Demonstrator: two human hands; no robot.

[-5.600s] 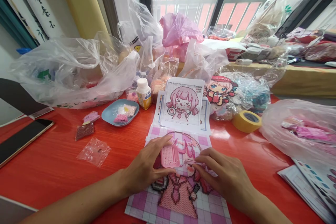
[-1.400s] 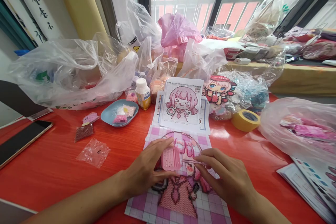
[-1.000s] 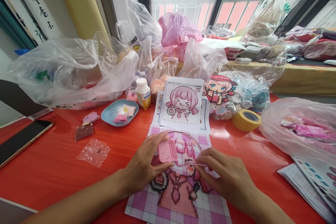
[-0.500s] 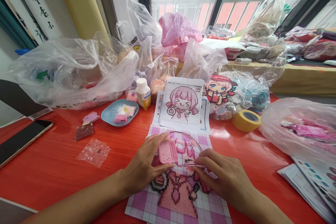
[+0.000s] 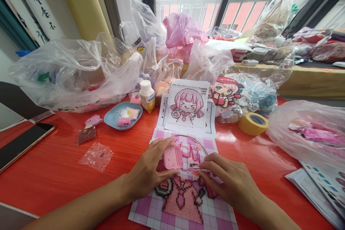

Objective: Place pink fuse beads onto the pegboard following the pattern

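My left hand [image 5: 152, 165] is closed around the edge of a small pink bead tray [image 5: 173, 157], thumb below and fingers above. The tray is tilted over a checkered pegboard [image 5: 145, 206]. On that board lies a bead picture [image 5: 182, 199] of a pink-haired figure, partly covered by my hands and the tray. My right hand [image 5: 219, 172] pinches pink tweezers [image 5: 198, 169], whose tips point left, just under the tray's lower right corner. Whether a bead sits in the tips is too small to tell. Behind the board, a printed pattern sheet [image 5: 187, 106] leans upright.
To the left are a blue plate [image 5: 110, 118] with bead bags, a white bottle [image 5: 147, 97], a flat plastic bag [image 5: 97, 155] and a phone [image 5: 23, 143]. Yellow tape [image 5: 245, 124] and a bulky plastic bag [image 5: 309, 129] lie right. More bags line the window side.
The pink tray has shifted very slightly right and down in my left hand. The tweezers have moved hardly at all, with their tips a touch further left.
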